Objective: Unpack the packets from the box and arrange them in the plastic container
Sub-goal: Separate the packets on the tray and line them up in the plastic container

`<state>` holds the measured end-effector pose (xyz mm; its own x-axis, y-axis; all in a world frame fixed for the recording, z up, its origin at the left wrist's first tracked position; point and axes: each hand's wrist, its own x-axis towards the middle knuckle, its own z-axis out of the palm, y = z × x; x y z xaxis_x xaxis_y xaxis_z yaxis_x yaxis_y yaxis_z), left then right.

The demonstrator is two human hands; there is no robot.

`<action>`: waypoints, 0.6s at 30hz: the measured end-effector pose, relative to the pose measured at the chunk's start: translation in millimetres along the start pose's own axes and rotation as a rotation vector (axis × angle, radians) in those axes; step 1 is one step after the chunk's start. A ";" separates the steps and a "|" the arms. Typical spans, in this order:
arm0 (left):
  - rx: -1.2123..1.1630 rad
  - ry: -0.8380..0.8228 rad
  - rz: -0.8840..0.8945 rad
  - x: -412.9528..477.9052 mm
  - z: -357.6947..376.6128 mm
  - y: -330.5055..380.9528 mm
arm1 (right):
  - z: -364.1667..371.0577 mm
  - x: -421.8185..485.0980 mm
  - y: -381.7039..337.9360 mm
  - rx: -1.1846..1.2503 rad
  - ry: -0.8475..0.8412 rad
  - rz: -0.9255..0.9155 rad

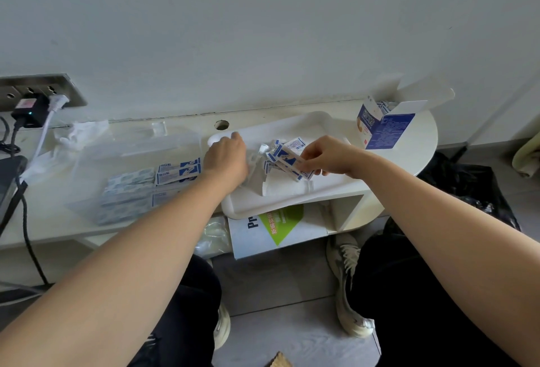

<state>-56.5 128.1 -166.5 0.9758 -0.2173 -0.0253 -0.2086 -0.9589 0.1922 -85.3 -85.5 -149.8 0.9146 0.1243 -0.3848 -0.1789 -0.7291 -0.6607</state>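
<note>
Packets [287,159] hang pinched between the fingers of our right hand [324,159] over the white tray [263,209]. Our left hand [226,158] curls on the tray, and we cannot tell whether it holds anything. We should square the bundle, then lay it flat in the clear plastic container [96,162] further left on the table [418,147].

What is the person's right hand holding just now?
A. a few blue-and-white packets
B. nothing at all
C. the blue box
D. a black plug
A: the right hand pinches a small bunch of blue-and-white packets over the white tray, while the open blue box stands apart at the table's right end.
</note>
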 end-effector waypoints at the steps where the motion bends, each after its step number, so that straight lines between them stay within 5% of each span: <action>1: -0.039 0.029 0.049 0.6 -1.5 1.8 | -0.6 1.4 0.9 -0.010 0.032 0.002; 6: -0.082 -0.201 0.338 -7.1 1.0 19.9 | -1.3 4.5 6.4 -0.006 0.117 0.024; 18: -0.023 -0.163 0.261 -11.0 18.0 26.6 | 11.0 5.0 8.9 -0.008 0.018 0.004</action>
<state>-74.0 101.7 -178.7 0.8654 -0.4843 -0.1288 -0.4479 -0.8627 0.2346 -86.3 -83.9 -164.7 0.9205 0.1094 -0.3752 -0.1794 -0.7346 -0.6544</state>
